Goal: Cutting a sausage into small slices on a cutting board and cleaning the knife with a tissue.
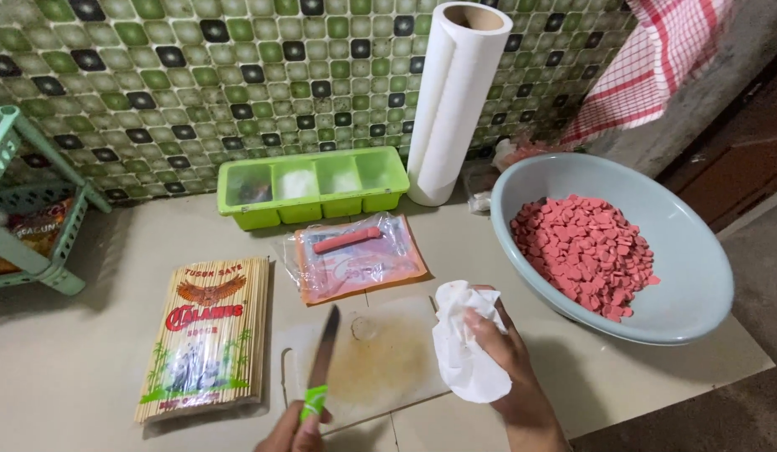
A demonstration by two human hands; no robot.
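Left hand (294, 434) closed on the green handle of a knife (322, 358), blade resting on the stained white cutting board (388, 356). Right hand (505, 360) clutching a crumpled paper towel (464, 347) at the board's right edge. Beyond: skewer packet (206, 336), opened sausage wrapper (355, 259), grey bowl (698, 268) of pink sausage slices (585, 251), paper towel roll (453, 105), green compartment tray (313, 188).

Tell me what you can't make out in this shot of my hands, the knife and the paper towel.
All in the head view:
- Left hand: mostly cut off by the bottom edge; only fingers on the knife handle show.
- Right hand: palm and fingertips hidden by the paper towel it grips.
- Green tray: contents blurred, too small to tell.
- Rack: cut off by the left edge.
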